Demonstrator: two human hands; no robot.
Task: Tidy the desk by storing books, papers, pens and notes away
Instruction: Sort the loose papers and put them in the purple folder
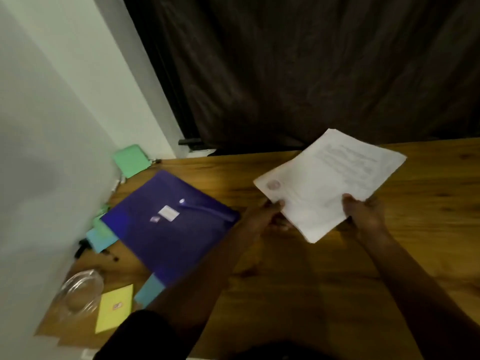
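Dark curtain hangs behind the wooden worktop; I see the left hand and right hand each gripping a near edge of the stack of papers, thumbs on top, sheets held tilted above the wood; a purple folder lies flat to the left; a yellow note sits beside a glass dish by the wall.

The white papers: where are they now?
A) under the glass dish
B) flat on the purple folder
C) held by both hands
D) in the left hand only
C: the left hand and the right hand each grip the near edge of the white papers, beside the purple folder.
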